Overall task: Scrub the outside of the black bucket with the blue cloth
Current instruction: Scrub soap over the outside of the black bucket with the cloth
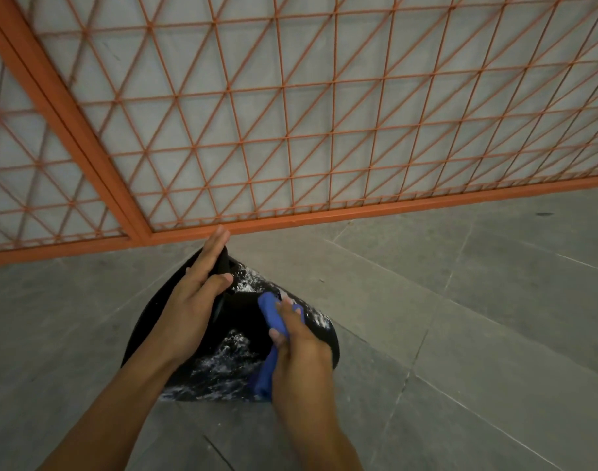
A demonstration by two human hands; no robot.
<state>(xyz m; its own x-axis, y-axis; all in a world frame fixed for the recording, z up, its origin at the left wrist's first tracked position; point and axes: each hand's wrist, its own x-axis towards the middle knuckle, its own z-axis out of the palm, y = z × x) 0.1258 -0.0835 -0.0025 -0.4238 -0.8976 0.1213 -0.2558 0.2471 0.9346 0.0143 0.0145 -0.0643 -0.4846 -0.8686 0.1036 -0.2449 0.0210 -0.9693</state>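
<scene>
Scrubbing is in hand, we judge; our left hand [192, 300] grips the rim of the suds-streaked black bucket [222, 362] lying tipped on the floor [460, 317]; our right hand [297, 345] clutches the blue cloth [270, 314] at its 3 o'clock flank; next, we reckon, firm strokes across unscrubbed wall.

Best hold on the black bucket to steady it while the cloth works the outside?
Probably the far edge, from above on the left. The black bucket lies tipped on the floor, soapy wall up. The left hand already rests there, thumb over the edge, leaving the wall free for the right hand gripping the blue cloth.
</scene>
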